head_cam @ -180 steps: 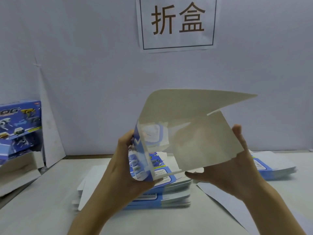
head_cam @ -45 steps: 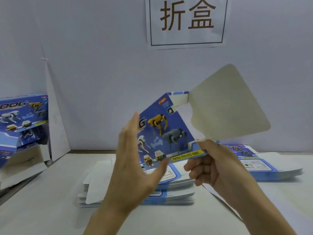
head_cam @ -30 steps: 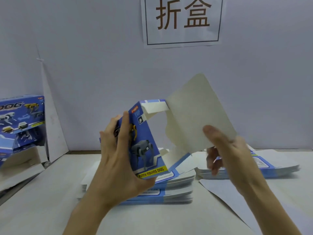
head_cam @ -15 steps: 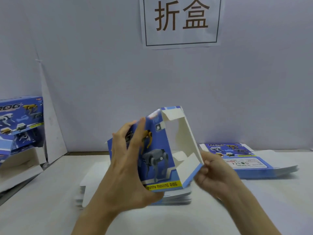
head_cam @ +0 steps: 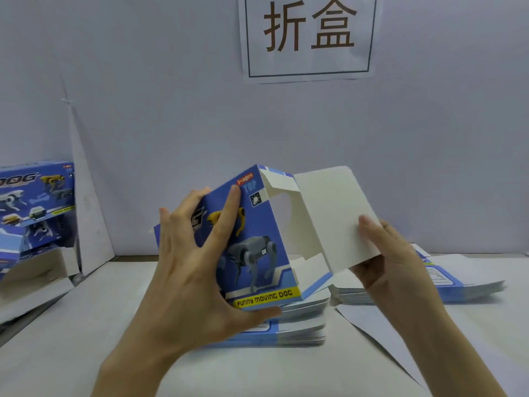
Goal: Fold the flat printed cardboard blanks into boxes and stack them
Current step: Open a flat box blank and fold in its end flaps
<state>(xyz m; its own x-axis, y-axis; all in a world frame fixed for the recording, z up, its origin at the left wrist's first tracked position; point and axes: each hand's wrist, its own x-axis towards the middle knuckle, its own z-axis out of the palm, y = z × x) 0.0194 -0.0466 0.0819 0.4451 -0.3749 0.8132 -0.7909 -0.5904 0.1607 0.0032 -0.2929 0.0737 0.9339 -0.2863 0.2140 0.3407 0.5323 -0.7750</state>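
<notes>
Blue box [head_cam: 257, 239], half-formed and tilted, gripped by left hand [head_cam: 194, 270]; its open white flap [head_cam: 332, 213] pinched by right hand [head_cam: 392, 262]. Blanks [head_cam: 300, 328] stacked flat beneath both hands; second stack [head_cam: 463, 285] behind the right; folded boxes [head_cam: 34, 202] far left.

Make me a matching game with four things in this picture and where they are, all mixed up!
Things:
1 left hand
2 right hand
3 paper sign
4 flat blanks

Places:
A on the wall
B stacked on the table
C holding the blue box
D pinching the white flap

Pairs: 1-C; 2-D; 3-A; 4-B
</notes>
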